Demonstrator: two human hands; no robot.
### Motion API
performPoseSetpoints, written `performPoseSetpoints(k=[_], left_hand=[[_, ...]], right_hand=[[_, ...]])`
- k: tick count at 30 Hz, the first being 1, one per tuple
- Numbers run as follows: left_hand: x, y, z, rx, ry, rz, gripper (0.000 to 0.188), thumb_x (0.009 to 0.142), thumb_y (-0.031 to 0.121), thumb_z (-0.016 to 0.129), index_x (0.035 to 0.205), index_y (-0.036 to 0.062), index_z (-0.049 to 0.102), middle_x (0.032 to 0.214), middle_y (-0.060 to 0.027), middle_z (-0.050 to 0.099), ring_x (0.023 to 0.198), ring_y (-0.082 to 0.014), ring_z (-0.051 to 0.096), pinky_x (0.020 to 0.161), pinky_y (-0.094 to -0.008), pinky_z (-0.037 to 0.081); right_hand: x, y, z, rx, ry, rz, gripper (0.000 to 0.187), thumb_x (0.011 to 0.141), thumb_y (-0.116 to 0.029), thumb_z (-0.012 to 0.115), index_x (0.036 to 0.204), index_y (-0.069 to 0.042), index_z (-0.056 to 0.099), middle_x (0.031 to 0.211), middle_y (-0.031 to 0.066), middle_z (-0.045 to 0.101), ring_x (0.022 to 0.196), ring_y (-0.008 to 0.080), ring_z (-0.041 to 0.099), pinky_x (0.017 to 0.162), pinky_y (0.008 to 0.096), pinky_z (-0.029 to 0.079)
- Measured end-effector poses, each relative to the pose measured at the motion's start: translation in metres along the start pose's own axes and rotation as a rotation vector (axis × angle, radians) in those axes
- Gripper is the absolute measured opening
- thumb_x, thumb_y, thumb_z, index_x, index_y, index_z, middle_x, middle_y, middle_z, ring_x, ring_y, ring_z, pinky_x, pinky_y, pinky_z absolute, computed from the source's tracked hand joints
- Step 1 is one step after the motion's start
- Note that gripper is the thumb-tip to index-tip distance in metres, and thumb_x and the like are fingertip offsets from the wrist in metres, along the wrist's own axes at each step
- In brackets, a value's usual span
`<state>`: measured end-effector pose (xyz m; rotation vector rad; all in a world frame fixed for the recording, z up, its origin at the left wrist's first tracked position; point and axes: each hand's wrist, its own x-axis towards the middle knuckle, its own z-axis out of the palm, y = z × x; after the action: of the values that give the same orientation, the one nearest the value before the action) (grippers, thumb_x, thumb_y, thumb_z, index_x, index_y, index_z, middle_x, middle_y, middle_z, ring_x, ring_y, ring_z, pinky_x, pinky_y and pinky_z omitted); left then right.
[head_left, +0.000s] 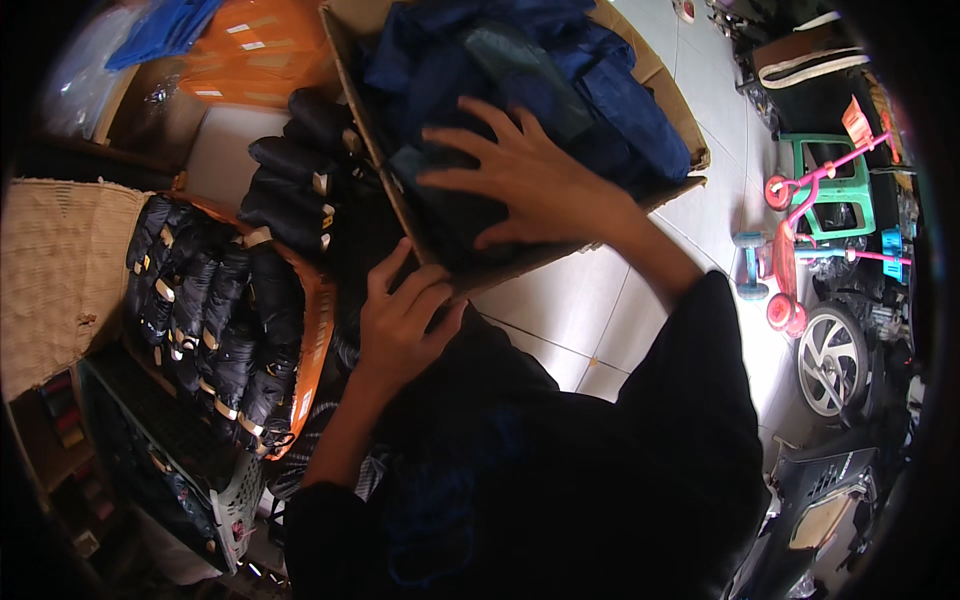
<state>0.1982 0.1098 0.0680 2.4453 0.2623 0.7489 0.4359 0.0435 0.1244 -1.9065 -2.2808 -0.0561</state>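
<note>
A cardboard box (363, 130) stands in front of me, filled with dark blue folded fabric pieces (630, 110); a greener, sheeny patch shows among them. Over the near part of this fabric my right hand (515, 175) is open, its fingers spread wide and pointing left. Whether its palm presses on the cloth I cannot tell. At the box's near left corner, my left hand (405, 315) has its fingers bent over the cardboard edge, gripping it. Just left of the box lie black rolled bundles (285, 185) with pale bands.
An orange-rimmed container (318, 340) packed with similar black bundles (215, 310) is at left, near a woven panel (65, 270) and a plastic crate (225, 510). An orange package (245, 50) lies behind. At right are a pink scooter (783, 260), a green stool (860, 185) and a motorbike wheel (832, 358).
</note>
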Motion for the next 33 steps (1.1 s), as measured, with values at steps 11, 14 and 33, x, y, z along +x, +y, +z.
performPoseSetpoints(k=[11, 14, 33], left_hand=[[0.023, 0.005, -0.015, 0.054, -0.101, 0.071, 0.016, 0.076, 0.013, 0.076, 0.084, 0.0056, 0.065, 0.095, -0.0050, 0.066, 0.113, -0.0352, 0.057, 0.099, -0.0484, 0.046], [0.052, 0.002, -0.020, -0.042, -0.338, 0.083, 0.011, 0.081, 0.013, 0.069, 0.087, 0.0046, 0.066, 0.092, -0.0069, 0.068, 0.102, -0.0306, 0.064, 0.096, -0.0463, 0.048], [0.148, -0.018, 0.095, 0.307, -0.823, 0.103, 0.028, 0.084, 0.020, 0.069, 0.107, 0.0048, 0.066, 0.092, -0.0166, 0.068, 0.089, -0.0361, 0.068, 0.078, -0.0448, 0.055]], right_hand=[[0.012, 0.111, 0.048, -0.384, -0.117, 0.230, 0.064, 0.073, -0.012, 0.076, 0.133, -0.027, 0.056, 0.116, 0.0109, 0.060, 0.097, 0.0293, 0.067, 0.085, 0.0435, 0.051], [0.013, 0.112, 0.040, -0.279, -0.095, 0.306, 0.062, 0.075, -0.009, 0.073, 0.133, -0.023, 0.056, 0.122, 0.0125, 0.057, 0.100, 0.0312, 0.066, 0.086, 0.0440, 0.053], [0.027, 0.118, 0.017, 0.337, 0.100, 0.271, 0.049, 0.087, -0.031, 0.072, 0.125, -0.002, 0.061, 0.127, 0.0174, 0.057, 0.117, 0.0349, 0.057, 0.099, 0.0376, 0.047]])
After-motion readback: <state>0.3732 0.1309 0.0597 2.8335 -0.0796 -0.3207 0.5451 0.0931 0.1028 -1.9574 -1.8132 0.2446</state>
